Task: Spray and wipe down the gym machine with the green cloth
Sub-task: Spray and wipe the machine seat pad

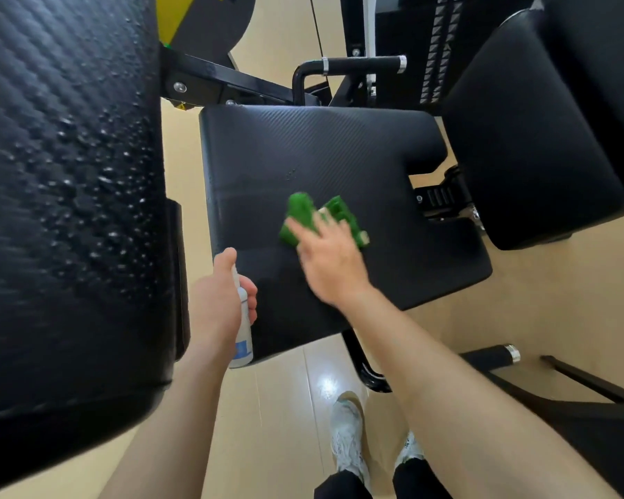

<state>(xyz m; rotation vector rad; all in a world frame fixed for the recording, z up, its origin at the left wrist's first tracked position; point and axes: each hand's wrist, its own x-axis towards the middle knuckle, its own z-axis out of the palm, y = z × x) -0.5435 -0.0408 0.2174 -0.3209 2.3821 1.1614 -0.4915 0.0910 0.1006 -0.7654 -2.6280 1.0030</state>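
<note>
The gym machine's black seat pad (339, 153) fills the middle of the view. A crumpled green cloth (305, 210) lies on it, and my right hand (330, 261) presses down on the cloth with fingers spread; the hand is blurred. To the left, my left hand (218, 300) grips a small white spray bottle (243, 340) with a blue label, held at the seat's near-left edge. The tall black back pad (69, 174) on the left is speckled with spray droplets.
A second black pad (541, 131) stands at the right. A black handle with chrome ends (361, 63) and the weight stack (440, 48) lie beyond the seat. Another bar (490, 356) sits low right. Below are my white shoes (346, 433) on the beige floor.
</note>
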